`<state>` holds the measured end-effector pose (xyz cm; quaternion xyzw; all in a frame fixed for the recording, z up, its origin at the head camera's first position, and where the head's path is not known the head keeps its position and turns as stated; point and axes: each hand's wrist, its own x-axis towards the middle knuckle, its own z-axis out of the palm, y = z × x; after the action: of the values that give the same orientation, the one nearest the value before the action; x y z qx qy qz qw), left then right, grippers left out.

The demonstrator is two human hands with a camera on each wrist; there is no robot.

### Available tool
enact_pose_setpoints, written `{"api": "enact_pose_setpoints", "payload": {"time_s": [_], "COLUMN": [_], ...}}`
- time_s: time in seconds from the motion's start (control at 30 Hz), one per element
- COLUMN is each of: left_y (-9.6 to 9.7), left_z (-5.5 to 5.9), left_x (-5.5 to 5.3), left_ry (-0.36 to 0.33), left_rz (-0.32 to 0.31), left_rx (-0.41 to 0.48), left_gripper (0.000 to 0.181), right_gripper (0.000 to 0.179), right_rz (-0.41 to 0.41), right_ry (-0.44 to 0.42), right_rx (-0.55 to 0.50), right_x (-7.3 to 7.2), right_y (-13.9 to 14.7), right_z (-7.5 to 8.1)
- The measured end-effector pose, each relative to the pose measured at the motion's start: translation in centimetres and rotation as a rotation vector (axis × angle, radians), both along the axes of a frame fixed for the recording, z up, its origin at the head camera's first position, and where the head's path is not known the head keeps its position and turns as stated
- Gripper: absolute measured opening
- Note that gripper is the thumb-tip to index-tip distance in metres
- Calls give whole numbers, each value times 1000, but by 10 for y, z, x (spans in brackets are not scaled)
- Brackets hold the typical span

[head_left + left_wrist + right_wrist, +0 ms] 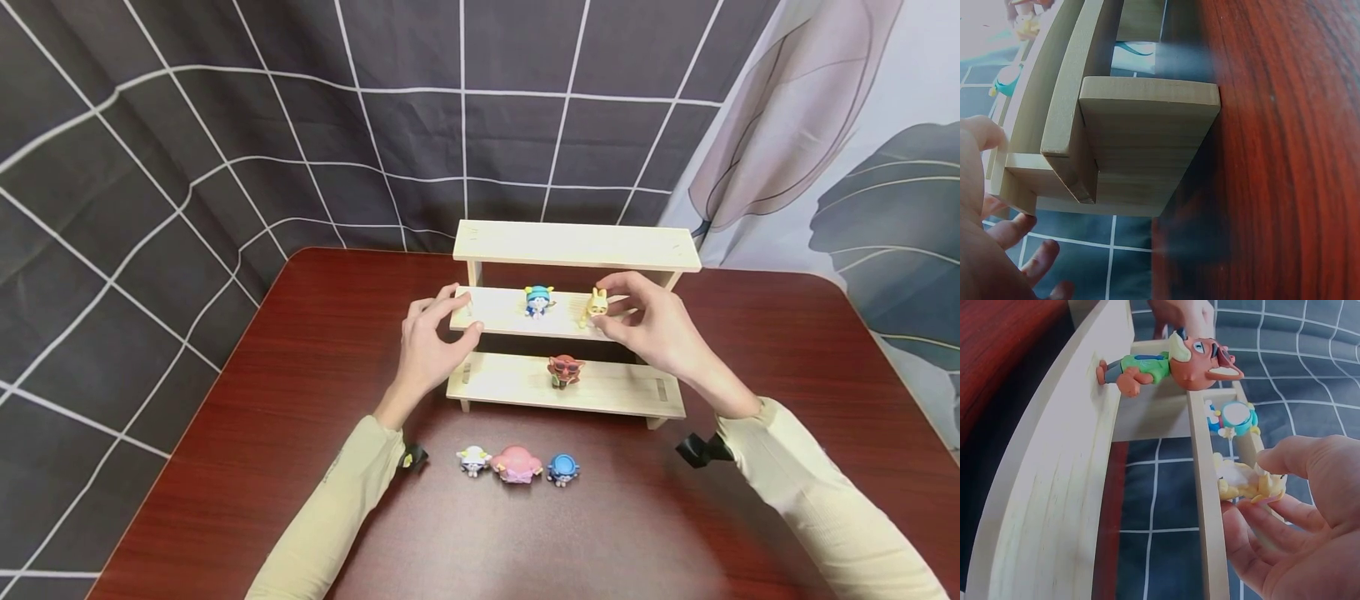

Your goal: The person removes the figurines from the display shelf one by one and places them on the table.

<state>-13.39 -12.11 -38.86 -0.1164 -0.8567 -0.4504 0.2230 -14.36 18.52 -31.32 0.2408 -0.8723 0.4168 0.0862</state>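
Note:
My right hand (660,329) pinches a small yellow rabbit-eared figurine (597,304) between thumb and fingers at the right part of the middle shelf (495,321). In the right wrist view the rabbit figurine (1241,478) is upright at the shelf's edge, fingers behind it. Beside it on that shelf stands a figurine with a teal hat (537,302). My left hand (435,337) is at the middle shelf's left end, its fingers spread and the thumb at the front edge. A brown fox figurine with sunglasses and green shirt (565,372) stands on the bottom shelf (510,387).
The wooden three-step display rack has a bare top shelf (570,243). In front of it on the red-brown table (337,333) stand a white figurine (473,460), a larger pink one (517,465) and a blue one (562,469). A dark checked curtain (405,125) hangs behind.

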Motion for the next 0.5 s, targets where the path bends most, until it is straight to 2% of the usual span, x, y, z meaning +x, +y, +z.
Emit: {"api": "enact_pose_setpoints", "payload": {"time_s": [0.5], "left_y": [0], "left_z": [0], "left_x": [0], "left_ry": [23], "left_rz": [-8], "left_rx": [1], "left_gripper": [43], "right_gripper": [40], "right_rz": [1], "right_ry": [17], "right_rx": [9], "right_x": [7], "right_y": [6], "right_z": [-3]}}
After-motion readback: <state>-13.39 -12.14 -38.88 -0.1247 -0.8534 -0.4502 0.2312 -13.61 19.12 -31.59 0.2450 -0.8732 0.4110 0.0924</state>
